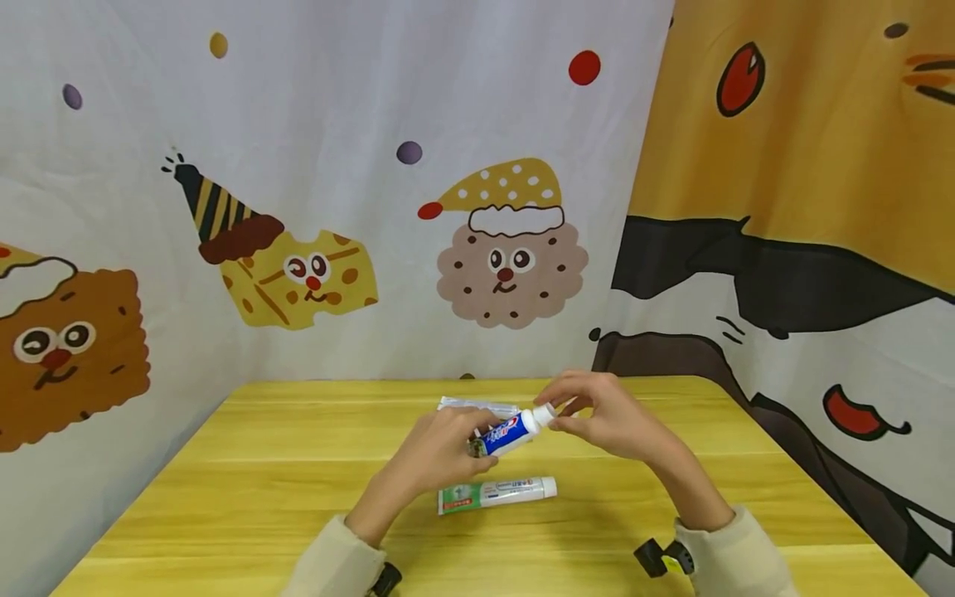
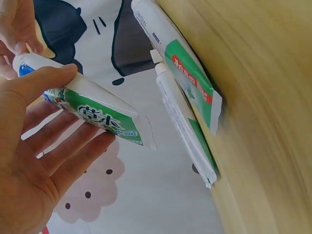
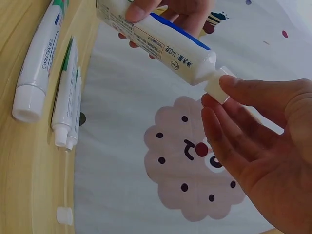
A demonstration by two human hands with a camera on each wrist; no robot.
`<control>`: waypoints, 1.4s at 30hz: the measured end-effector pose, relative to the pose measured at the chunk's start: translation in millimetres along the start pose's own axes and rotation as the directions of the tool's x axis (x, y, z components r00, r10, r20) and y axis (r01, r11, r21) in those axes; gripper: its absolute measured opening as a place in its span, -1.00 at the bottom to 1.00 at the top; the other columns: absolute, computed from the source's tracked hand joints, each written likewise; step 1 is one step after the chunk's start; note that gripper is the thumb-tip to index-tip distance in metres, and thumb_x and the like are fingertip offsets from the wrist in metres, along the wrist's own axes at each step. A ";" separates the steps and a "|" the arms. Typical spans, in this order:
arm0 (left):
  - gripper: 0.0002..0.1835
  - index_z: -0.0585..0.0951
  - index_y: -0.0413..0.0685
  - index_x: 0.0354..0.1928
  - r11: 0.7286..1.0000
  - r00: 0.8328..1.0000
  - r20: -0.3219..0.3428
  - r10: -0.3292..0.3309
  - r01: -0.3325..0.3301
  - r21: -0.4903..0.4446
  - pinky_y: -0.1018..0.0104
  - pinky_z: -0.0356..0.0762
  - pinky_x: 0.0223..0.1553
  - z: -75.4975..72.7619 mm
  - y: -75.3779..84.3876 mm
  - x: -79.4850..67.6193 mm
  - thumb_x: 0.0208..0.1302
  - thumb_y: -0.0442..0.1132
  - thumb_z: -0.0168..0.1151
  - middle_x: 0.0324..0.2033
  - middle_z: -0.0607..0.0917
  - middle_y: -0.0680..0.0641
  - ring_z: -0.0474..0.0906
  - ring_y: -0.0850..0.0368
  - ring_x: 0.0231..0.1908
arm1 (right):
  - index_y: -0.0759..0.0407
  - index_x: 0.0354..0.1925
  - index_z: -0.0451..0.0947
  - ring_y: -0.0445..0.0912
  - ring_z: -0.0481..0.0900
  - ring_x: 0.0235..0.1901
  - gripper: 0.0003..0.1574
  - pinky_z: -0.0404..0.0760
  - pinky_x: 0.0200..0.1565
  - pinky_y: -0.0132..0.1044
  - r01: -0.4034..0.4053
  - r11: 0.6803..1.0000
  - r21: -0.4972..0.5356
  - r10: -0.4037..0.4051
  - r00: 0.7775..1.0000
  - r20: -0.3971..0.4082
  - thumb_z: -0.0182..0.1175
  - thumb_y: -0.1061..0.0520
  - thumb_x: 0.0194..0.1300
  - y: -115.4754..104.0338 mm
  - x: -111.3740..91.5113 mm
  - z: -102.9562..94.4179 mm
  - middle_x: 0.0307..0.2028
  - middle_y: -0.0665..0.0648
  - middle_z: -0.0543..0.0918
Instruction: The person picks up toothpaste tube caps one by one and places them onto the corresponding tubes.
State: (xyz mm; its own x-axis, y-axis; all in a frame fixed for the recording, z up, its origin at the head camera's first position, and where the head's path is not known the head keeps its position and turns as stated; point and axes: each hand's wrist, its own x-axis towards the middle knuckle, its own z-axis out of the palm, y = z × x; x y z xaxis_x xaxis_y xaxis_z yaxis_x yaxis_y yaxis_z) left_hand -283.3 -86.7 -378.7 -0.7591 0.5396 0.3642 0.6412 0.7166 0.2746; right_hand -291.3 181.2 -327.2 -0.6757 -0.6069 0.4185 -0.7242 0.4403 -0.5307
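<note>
My left hand (image 1: 448, 448) grips a blue, white and green toothpaste tube (image 1: 507, 435) around its body, between thumb and fingers. Held above the table, the tube tilts with its neck up and to the right. The left wrist view shows its flat crimped end (image 2: 144, 131) sticking out past the fingers. At the neck, my right hand (image 1: 608, 414) pinches the white cap (image 3: 217, 87) between thumb and fingertips. Cap and neck meet closely; how far the cap is screwed on cannot be told. Another toothpaste tube (image 1: 496, 495), white and green with its cap on, lies below the left hand.
Behind the held tube, slimmer tubes (image 3: 63, 102) lie on the wooden table (image 1: 246, 481), partly hidden in the head view. A loose white cap (image 3: 64, 215) rests near the table's far edge. A cartoon-printed curtain (image 1: 336, 99) hangs behind the table.
</note>
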 end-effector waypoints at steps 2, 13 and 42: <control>-0.54 0.71 0.10 0.12 1.000 1.000 -0.006 0.008 -0.008 0.009 0.44 0.57 -0.26 -1.1 -0.5 -0.1 0.17 -0.03 0.53 -0.15 0.82 0.10 0.68 0.27 -0.24 | 0.11 -0.04 0.75 -0.13 0.72 -0.12 -0.67 0.74 -0.09 -0.34 0.006 1.000 -0.003 -0.006 1.000 -0.005 0.44 0.33 0.22 -0.6 -0.1 1.4 -0.07 0.05 0.77; -0.60 0.73 0.15 0.04 0.993 0.996 -0.083 0.018 -0.008 0.119 0.45 0.47 -0.39 -8.8 -2.6 -4.3 0.14 -0.01 0.55 -0.20 0.81 0.14 0.58 0.31 -0.41 | 0.06 0.02 0.72 -0.17 0.75 -0.15 -0.61 0.75 -0.09 -0.27 0.034 0.996 -0.088 -0.036 0.999 -0.016 0.45 0.30 0.22 -8.9 1.7 6.4 -0.06 0.02 0.78; -0.56 0.75 0.16 0.07 0.988 0.994 -0.103 0.046 -0.030 0.154 0.45 0.47 -0.42 -9.7 -1.9 -4.6 0.14 0.04 0.55 -0.13 0.82 0.11 0.67 0.27 -0.38 | -0.08 -0.06 0.66 -0.29 0.64 -0.30 -0.73 0.67 -0.24 -0.33 -0.109 0.981 -0.162 0.097 0.992 -0.078 0.34 -0.15 0.38 -2.4 0.0 8.2 -0.29 -0.16 0.73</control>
State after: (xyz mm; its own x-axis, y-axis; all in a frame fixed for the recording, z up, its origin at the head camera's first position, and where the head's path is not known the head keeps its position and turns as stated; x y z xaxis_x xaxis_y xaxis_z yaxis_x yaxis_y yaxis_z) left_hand -279.9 -94.8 -372.2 -0.7130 0.5238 0.4662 0.6386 0.7597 0.1230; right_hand -288.4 174.7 -331.9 -0.7514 -0.5076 0.4215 -0.6592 0.6052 -0.4463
